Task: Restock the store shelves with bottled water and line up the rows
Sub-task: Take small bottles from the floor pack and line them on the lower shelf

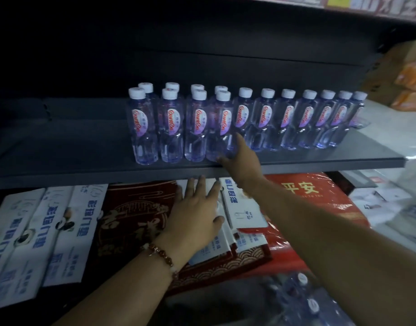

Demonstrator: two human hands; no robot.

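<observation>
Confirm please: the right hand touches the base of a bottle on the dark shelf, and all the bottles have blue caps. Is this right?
Not quite. The right hand does touch a bottle base on the dark shelf, but the head view shows white caps, not blue.

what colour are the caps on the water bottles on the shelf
White, every cap on the water bottles in the row. The head view shows them clearly against the dark shelf.

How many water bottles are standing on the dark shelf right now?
15: eleven along the front row, the fourth from the left at the right hand, and four in a back row behind the leftmost ones. More may be hidden behind.
</observation>
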